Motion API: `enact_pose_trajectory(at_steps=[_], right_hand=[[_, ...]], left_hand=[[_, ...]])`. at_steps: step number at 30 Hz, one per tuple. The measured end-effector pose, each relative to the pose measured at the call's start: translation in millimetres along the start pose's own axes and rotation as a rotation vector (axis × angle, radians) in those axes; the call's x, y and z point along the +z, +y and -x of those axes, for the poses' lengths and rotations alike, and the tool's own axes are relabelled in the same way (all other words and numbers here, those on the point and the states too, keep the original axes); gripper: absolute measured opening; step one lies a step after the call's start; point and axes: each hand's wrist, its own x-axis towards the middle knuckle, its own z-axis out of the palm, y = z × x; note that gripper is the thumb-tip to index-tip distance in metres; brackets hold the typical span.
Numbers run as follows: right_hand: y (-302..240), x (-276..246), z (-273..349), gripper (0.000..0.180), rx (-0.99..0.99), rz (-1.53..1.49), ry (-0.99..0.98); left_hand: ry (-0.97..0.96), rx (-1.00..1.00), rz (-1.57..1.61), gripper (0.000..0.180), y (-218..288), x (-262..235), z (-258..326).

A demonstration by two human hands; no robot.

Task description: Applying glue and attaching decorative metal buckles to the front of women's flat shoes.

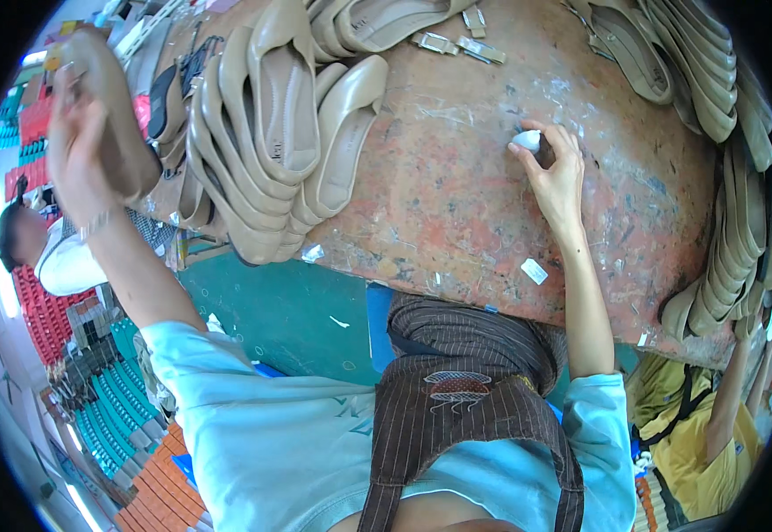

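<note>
Raised at the far left, my left hand [80, 155] grips a beige shoe [121, 115], held up on end beyond the table's left side. Both are slightly blurred. My right hand [560, 168] rests on the worn table [457, 204], its thumb and fingers around a small, rounded white thing [528, 140] whose kind I cannot make out. Between my hands, nearer the left, several beige shoes [266, 133] lie nested in a fanned stack. One beige shoe [343, 146] leans at the stack's right side.
More nested beige shoes [732, 239] line the table's right edge, with others [630, 53] at the far right. Metal buckles [457, 44] lie at the back. A white label [534, 270] sits near my right forearm. People work at left [66, 257] and right [701, 443].
</note>
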Motion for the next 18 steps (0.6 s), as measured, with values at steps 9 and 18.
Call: enact_pose_trajectory(at_steps=[9, 18], right_hand=[[-0.9, -13.0, 24.2, 0.018, 0.170, -0.456, 0.075], [-7.2, -56.0, 64.5, 0.026, 0.177, -0.578, 0.183]], left_hand=[[0.015, 0.701, -2.114, 0.045, -154.6, 79.7, 75.6], [-0.057, 0.431, -1.373, 0.041, -143.6, 114.0, 124.6]])
